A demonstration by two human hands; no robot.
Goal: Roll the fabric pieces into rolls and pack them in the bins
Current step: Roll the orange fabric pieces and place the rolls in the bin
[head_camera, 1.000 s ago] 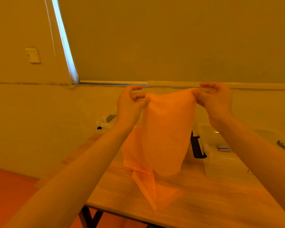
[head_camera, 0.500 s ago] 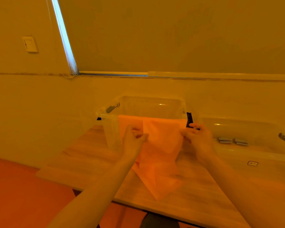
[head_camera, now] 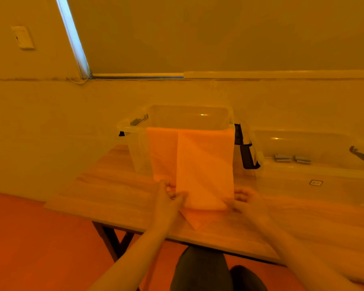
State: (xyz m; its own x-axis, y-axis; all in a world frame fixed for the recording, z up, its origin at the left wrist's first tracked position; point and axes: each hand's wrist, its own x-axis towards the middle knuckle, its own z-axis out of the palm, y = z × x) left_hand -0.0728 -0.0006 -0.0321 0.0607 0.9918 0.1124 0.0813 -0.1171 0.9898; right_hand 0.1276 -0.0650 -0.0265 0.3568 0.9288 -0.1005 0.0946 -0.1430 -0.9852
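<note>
The wooden table (head_camera: 114, 192) carries a clear bin (head_camera: 189, 118); an orange fabric piece (head_camera: 200, 164) hangs from its rim to the tabletop. My left hand (head_camera: 168, 199) and right hand (head_camera: 243, 201) pinch its lower corners, fingers curled.

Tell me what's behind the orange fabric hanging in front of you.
Behind the orange fabric stands a clear plastic bin on the wooden table; the cloth seems draped over its front rim. The fabric covers the bin's front wall, so its lower contents cannot be seen.
</note>
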